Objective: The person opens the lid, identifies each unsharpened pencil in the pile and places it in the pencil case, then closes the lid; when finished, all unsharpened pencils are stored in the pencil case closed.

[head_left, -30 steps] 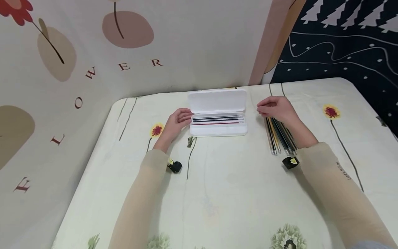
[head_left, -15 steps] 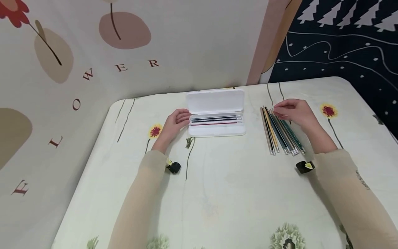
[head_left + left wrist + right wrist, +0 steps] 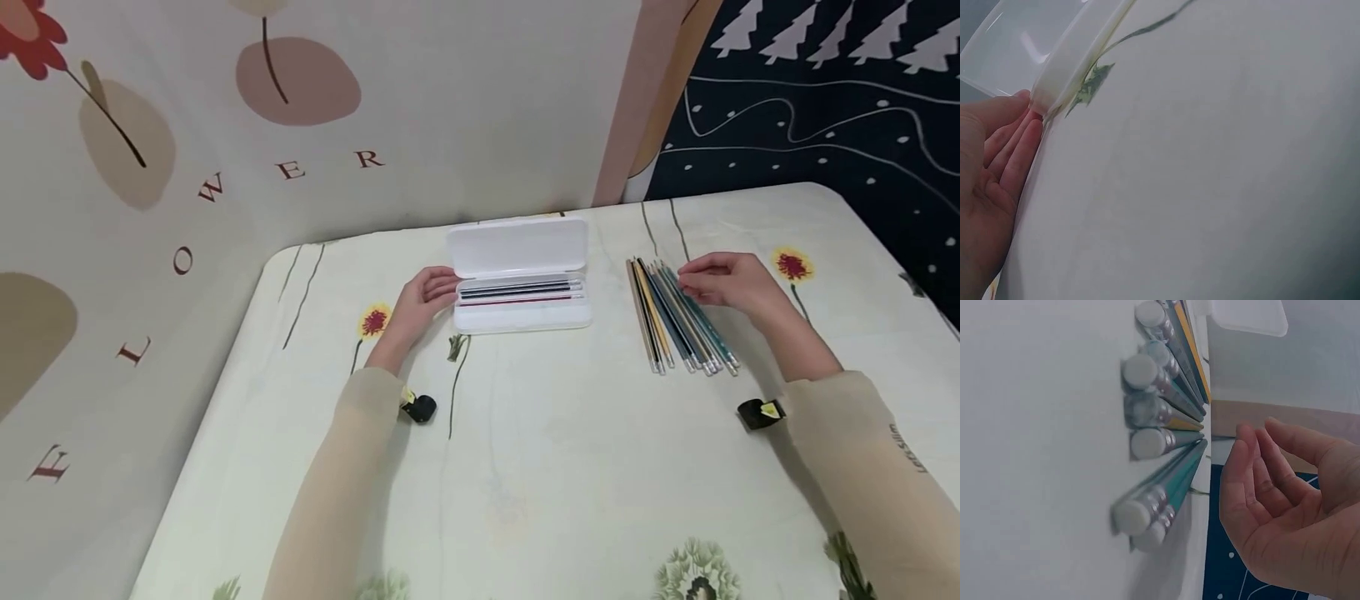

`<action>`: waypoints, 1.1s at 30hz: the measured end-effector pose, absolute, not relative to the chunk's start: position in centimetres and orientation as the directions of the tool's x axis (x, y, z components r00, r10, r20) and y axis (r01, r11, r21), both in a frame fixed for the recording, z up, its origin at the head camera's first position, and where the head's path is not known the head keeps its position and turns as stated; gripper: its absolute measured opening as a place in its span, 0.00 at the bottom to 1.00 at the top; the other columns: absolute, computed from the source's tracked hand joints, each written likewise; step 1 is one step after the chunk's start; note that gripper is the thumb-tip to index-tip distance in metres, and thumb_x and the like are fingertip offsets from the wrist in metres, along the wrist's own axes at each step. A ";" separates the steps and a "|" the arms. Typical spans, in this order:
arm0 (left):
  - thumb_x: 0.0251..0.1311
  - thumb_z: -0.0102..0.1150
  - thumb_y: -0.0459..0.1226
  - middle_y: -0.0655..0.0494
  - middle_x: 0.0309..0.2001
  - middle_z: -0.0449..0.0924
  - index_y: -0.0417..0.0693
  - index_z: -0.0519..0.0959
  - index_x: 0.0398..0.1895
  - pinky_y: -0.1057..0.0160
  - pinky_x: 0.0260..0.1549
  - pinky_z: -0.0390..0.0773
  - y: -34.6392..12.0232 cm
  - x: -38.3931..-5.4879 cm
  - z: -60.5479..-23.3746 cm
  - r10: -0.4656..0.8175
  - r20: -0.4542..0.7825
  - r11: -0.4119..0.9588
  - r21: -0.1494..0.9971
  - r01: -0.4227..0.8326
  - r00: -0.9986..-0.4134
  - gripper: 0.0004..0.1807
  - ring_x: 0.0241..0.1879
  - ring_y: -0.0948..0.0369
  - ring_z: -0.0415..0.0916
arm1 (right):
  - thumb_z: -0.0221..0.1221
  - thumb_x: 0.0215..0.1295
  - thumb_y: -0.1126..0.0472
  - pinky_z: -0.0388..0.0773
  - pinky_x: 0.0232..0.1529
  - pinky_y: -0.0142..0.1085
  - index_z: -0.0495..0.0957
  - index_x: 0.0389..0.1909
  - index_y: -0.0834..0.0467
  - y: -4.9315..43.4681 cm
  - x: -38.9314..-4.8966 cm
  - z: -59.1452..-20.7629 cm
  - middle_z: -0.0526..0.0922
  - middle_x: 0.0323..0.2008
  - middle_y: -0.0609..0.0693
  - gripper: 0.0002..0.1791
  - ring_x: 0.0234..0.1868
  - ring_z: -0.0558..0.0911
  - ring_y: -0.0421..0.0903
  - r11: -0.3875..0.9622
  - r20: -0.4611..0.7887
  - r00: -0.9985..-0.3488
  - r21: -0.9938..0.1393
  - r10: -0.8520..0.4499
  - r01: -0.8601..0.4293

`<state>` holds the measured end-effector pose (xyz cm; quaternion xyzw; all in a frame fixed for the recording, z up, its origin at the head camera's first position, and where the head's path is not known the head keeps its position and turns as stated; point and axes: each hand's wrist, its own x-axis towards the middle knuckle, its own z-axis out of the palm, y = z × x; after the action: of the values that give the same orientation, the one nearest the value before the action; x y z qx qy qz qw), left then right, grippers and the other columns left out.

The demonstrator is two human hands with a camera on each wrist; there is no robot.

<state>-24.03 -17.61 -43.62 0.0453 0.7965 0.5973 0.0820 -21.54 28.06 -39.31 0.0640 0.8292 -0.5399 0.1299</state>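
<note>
A white plastic pencil case [image 3: 522, 317] lies with its lid [image 3: 517, 247] raised at the back. Several dark pencils and a red one [image 3: 515, 301] are inside. My left hand [image 3: 420, 304] holds the case's left end, and the left wrist view shows thumb and fingertips [image 3: 1033, 128] at its corner. Right of the case, several loose pencils [image 3: 678, 321] lie fanned out on the cloth, black, yellow, grey and teal, with their white eraser ends towards me. My right hand [image 3: 731, 283] hovers by their far tips, fingers loosely bent; nothing shows between them in the right wrist view [image 3: 1285, 500].
A pale flower-printed cloth [image 3: 562, 467] covers the surface. Behind it rises a light printed wall hanging [image 3: 450, 125], with dark tree-patterned fabric [image 3: 817, 133] at the back right. A black wrist camera [image 3: 759, 413] sits below the right hand.
My right hand has moved right and slightly nearer me across the pencils, leaving more of them uncovered. The left hand stays at the case, which holds still.
</note>
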 end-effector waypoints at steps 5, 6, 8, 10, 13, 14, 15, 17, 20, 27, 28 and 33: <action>0.69 0.57 0.31 0.43 0.63 0.77 0.42 0.69 0.66 0.60 0.65 0.75 -17.8 -24.4 -44.5 0.159 -0.049 0.301 0.954 0.001 -0.986 0.23 0.65 0.48 0.74 | 0.58 0.72 0.58 0.84 0.38 0.24 0.71 0.60 0.70 28.4 -21.3 -39.2 0.83 0.28 0.29 0.23 0.32 0.83 0.29 0.458 -0.330 -0.934 -0.857 -0.136 0.236; 0.69 0.57 0.31 0.43 0.63 0.77 0.42 0.69 0.66 0.61 0.65 0.75 -17.7 -24.5 -44.4 0.156 -0.050 0.303 0.953 0.000 -0.986 0.23 0.65 0.48 0.74 | 0.58 0.73 0.58 0.85 0.39 0.24 0.71 0.60 0.71 28.4 -21.2 -39.1 0.83 0.29 0.29 0.24 0.33 0.83 0.29 0.460 -0.340 -0.926 -0.857 -0.162 0.234; 0.69 0.57 0.30 0.42 0.63 0.77 0.42 0.69 0.66 0.62 0.65 0.76 -17.7 -24.5 -44.3 0.153 -0.050 0.303 0.953 -0.001 -0.987 0.23 0.65 0.48 0.74 | 0.57 0.73 0.59 0.85 0.40 0.26 0.70 0.60 0.72 28.5 -21.1 -39.2 0.84 0.31 0.30 0.24 0.33 0.84 0.29 0.461 -0.364 -0.908 -0.855 -0.209 0.236; 0.69 0.56 0.30 0.42 0.64 0.77 0.42 0.69 0.66 0.61 0.65 0.75 -17.7 -24.5 -44.3 0.152 -0.047 0.302 0.953 0.001 -0.987 0.23 0.65 0.47 0.74 | 0.58 0.73 0.59 0.86 0.40 0.27 0.71 0.59 0.73 28.5 -21.1 -39.3 0.85 0.32 0.32 0.24 0.34 0.85 0.30 0.472 -0.378 -0.893 -0.851 -0.243 0.231; 0.69 0.56 0.30 0.43 0.63 0.77 0.42 0.69 0.66 0.61 0.65 0.76 -17.7 -24.5 -44.3 0.147 -0.044 0.309 0.951 0.004 -0.988 0.23 0.65 0.49 0.74 | 0.58 0.73 0.59 0.86 0.40 0.27 0.71 0.60 0.75 28.4 -21.1 -39.7 0.85 0.34 0.36 0.25 0.33 0.84 0.31 0.506 -0.403 -0.875 -0.832 -0.268 0.228; 0.69 0.57 0.31 0.43 0.63 0.77 0.43 0.69 0.66 0.61 0.65 0.75 -17.7 -24.5 -44.3 0.147 -0.044 0.313 0.950 0.004 -0.988 0.23 0.65 0.49 0.74 | 0.58 0.73 0.59 0.86 0.39 0.27 0.71 0.60 0.76 28.3 -21.2 -39.8 0.85 0.33 0.37 0.25 0.33 0.84 0.31 0.523 -0.409 -0.872 -0.823 -0.271 0.223; 0.69 0.57 0.31 0.43 0.63 0.77 0.43 0.69 0.66 0.61 0.65 0.75 -17.7 -24.4 -44.4 0.147 -0.047 0.319 0.948 0.002 -0.988 0.23 0.65 0.50 0.75 | 0.58 0.73 0.59 0.86 0.39 0.27 0.70 0.60 0.77 28.2 -21.2 -39.9 0.85 0.33 0.38 0.25 0.32 0.84 0.31 0.538 -0.414 -0.868 -0.814 -0.274 0.218; 0.69 0.57 0.32 0.45 0.63 0.78 0.43 0.69 0.65 0.61 0.65 0.76 -17.8 -24.2 -44.5 0.143 -0.060 0.329 0.944 -0.010 -0.988 0.23 0.64 0.52 0.75 | 0.57 0.73 0.60 0.85 0.37 0.27 0.71 0.59 0.77 28.0 -21.1 -40.1 0.85 0.33 0.40 0.24 0.31 0.83 0.32 0.570 -0.420 -0.865 -0.796 -0.275 0.205; 0.69 0.57 0.32 0.45 0.63 0.78 0.43 0.69 0.65 0.61 0.65 0.75 -17.9 -23.9 -44.6 0.146 -0.076 0.334 0.942 -0.023 -0.986 0.23 0.64 0.53 0.76 | 0.59 0.71 0.61 0.85 0.35 0.29 0.73 0.55 0.76 27.6 -20.9 -40.3 0.85 0.32 0.43 0.22 0.30 0.82 0.34 0.617 -0.409 -0.871 -0.769 -0.273 0.167; 0.69 0.58 0.32 0.45 0.63 0.78 0.44 0.70 0.65 0.64 0.64 0.76 -18.1 -23.8 -44.8 0.145 -0.061 0.323 0.946 -0.011 -0.988 0.22 0.63 0.53 0.76 | 0.62 0.68 0.60 0.85 0.32 0.31 0.78 0.46 0.72 26.7 -20.6 -40.1 0.85 0.33 0.51 0.17 0.29 0.80 0.39 0.702 -0.360 -0.903 -0.706 -0.233 0.100; 0.69 0.58 0.32 0.45 0.63 0.78 0.44 0.70 0.65 0.64 0.64 0.76 -18.1 -23.9 -44.7 0.145 -0.058 0.322 0.947 -0.008 -0.988 0.22 0.63 0.53 0.76 | 0.63 0.67 0.60 0.85 0.31 0.31 0.79 0.45 0.71 26.7 -20.7 -40.0 0.85 0.32 0.52 0.16 0.29 0.80 0.40 0.712 -0.354 -0.907 -0.696 -0.227 0.093; 0.69 0.57 0.32 0.44 0.63 0.78 0.42 0.69 0.65 0.63 0.64 0.76 -17.9 -24.1 -44.5 0.161 -0.053 0.315 0.949 0.000 -0.986 0.22 0.64 0.52 0.76 | 0.65 0.65 0.59 0.83 0.29 0.32 0.81 0.39 0.68 26.6 -20.7 -39.6 0.84 0.30 0.52 0.14 0.27 0.79 0.41 0.758 -0.342 -0.917 -0.649 -0.204 0.073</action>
<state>-24.10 -17.89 -44.51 0.0497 0.8078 0.5833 0.0689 -20.75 26.55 -39.59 -0.0357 0.9159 -0.3463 0.2000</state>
